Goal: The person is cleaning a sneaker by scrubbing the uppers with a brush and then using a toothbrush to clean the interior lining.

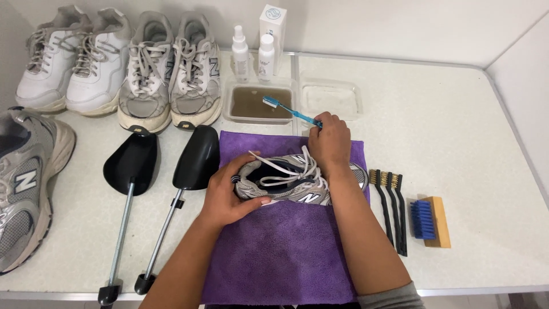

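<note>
Head view, looking down on a white table (457, 114): a grey running shoe (297, 183) lies on its side on a purple cloth (274, 252), heel towards the person's left, toe to the right. It looks light and soft in the mesh upper, firmer at the heel cup and sole, so I'd judge the heel and sole edge the sound places to hold; the loose white laces (286, 169) would slip about if pinched. The left hand (229, 194) is wrapped round the heel end, fingers curled under the sole and thumb over the collar, a closed, steady clasp. The right hand (330, 140) rests over the forefoot and pinches the handle of a blue toothbrush (291, 110), whose bristle end reaches over a tub of murky water (258, 103). An empty clear tub (331, 97) sits just beside that one, with two spray bottles (251, 54) and a white box (273, 23) behind. To the right of the cloth lie three small wire brushes (390, 209) and a blue-bristled wooden brush (430, 222). On the left lie two black shoe trees (160, 189), and beyond them two pairs of worn trainers (120, 63) and another grey shoe (26, 183) at the edge.
</note>
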